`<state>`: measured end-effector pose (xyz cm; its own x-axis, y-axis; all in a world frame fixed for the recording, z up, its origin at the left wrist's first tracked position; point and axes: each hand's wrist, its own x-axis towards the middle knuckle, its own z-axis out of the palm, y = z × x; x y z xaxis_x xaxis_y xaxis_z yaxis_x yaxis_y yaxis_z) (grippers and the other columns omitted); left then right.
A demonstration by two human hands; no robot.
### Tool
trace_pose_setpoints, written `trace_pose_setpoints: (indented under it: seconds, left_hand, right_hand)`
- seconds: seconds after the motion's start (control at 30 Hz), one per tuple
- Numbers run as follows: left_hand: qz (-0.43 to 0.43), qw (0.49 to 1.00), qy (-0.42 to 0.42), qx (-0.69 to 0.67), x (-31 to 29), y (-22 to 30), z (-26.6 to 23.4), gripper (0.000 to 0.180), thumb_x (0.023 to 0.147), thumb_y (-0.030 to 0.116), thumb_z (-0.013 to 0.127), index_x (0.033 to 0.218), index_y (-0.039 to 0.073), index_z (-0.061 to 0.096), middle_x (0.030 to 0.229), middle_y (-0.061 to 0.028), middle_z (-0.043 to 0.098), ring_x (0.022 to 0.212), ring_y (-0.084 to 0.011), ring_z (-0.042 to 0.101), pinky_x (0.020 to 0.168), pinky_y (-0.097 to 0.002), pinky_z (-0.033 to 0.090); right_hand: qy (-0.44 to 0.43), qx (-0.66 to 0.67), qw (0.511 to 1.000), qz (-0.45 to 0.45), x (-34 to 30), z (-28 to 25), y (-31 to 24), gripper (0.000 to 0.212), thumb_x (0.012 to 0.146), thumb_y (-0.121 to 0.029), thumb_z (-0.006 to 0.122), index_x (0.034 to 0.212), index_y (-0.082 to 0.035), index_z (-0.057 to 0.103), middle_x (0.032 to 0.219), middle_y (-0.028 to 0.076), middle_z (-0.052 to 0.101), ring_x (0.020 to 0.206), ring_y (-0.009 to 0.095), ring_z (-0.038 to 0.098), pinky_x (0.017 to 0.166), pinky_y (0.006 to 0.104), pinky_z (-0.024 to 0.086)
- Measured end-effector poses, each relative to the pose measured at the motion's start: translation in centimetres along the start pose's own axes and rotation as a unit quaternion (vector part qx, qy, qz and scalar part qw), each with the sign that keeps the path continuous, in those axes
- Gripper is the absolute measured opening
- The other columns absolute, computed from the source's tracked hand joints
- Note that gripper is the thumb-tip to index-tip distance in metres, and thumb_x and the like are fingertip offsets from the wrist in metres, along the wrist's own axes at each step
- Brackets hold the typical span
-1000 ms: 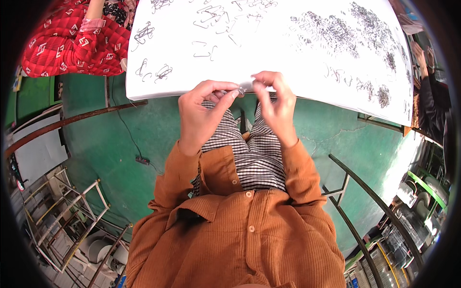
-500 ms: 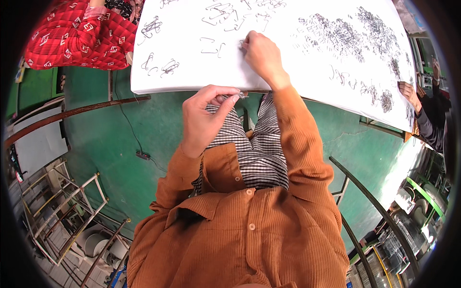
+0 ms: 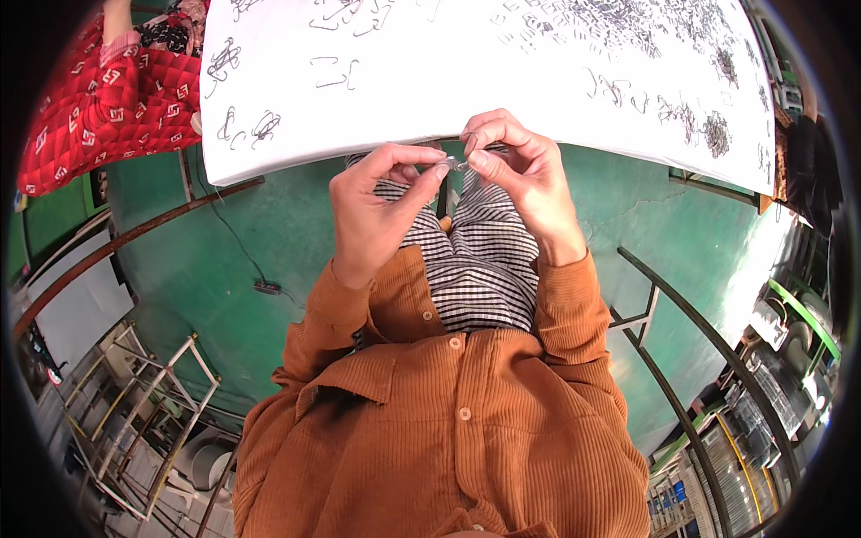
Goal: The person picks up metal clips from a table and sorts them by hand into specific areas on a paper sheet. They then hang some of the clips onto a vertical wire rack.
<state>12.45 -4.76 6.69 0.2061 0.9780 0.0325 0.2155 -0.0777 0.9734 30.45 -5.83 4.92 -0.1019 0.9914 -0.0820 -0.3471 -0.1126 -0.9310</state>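
My left hand [image 3: 372,202] pinches a small, shiny, clear-looking piece [image 3: 455,163] between thumb and forefinger, just off the table's near edge. My right hand [image 3: 529,175] is beside it, thumb and fingers closed in a pinch close to that piece. Whatever is in the right fingertips is too small to make out. Beyond the hands is the white-topped table [image 3: 421,103]. A few bent dark wire pieces [image 3: 336,73] lie on it to the left, with tangled clusters of similar wires [image 3: 265,126] nearer its left corner.
Many small dark pieces [image 3: 610,25] spread over the table's far right, with a dark clump [image 3: 717,133] nearer its right edge. A person in a red patterned garment [image 3: 117,112] is at the left. Metal frames [image 3: 148,394] and a cable box [image 3: 267,288] sit lower down.
My right hand has come back from over the table to meet my left hand. The view has shifted, and a person's hand at the table's right edge is out of sight.
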Motion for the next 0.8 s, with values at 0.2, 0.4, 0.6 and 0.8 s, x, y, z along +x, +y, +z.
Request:
trace_pose_setpoints:
  seconds: [0.2, 0.4, 0.6, 0.8]
  left_hand:
    - [0.008, 0.998, -0.035, 0.059, 0.2, 0.9, 0.8, 0.014, 0.080, -0.004, 0.070, 0.093, 0.000, 0.070, 0.088, -0.0046, 0.071, 0.076, -0.0069, 0.061, 0.070, -0.0219, 0.049]
    - [0.029, 0.987, -0.113, 0.112, 4.5, -1.0, 1.0, 0.016, 0.081, -0.001, 0.066, 0.096, 0.001, 0.070, 0.089, -0.0078, 0.070, 0.077, -0.0135, 0.066, 0.070, -0.0267, 0.052]
    - [0.206, 0.952, -0.034, 0.225, 13.6, -5.6, 8.0, 0.018, 0.084, 0.005, 0.065, 0.101, 0.003, 0.071, 0.089, -0.0101, 0.068, 0.080, -0.0233, 0.066, 0.074, -0.0311, 0.053]
    - [0.289, 0.906, -0.005, 0.309, 15.2, -7.6, 9.6, 0.017, 0.083, 0.006, 0.065, 0.099, 0.004, 0.071, 0.089, -0.0110, 0.067, 0.083, -0.0273, 0.064, 0.078, -0.0345, 0.052]
  right_hand:
    - [0.065, -0.058, 0.992, -0.086, -0.3, 0.4, 0.7, 0.006, 0.086, -0.001, 0.066, 0.090, -0.002, 0.063, 0.092, 0.002, 0.060, 0.086, 0.012, 0.058, 0.077, 0.0262, 0.049]
    - [0.116, -0.271, 0.932, -0.209, -2.1, 1.1, 0.0, 0.012, 0.079, 0.005, 0.066, 0.087, -0.001, 0.058, 0.083, 0.010, 0.060, 0.078, 0.024, 0.061, 0.100, 0.0454, 0.045]
    - [0.127, -0.283, 0.929, -0.202, -3.7, 0.9, 0.3, 0.014, 0.078, 0.008, 0.065, 0.086, -0.001, 0.058, 0.083, 0.009, 0.060, 0.079, 0.025, 0.061, 0.098, 0.0479, 0.046]
    - [0.153, -0.278, 0.927, -0.201, -4.2, 0.6, 1.5, 0.012, 0.079, 0.007, 0.064, 0.086, -0.001, 0.059, 0.082, 0.010, 0.060, 0.077, 0.026, 0.061, 0.098, 0.0468, 0.047]
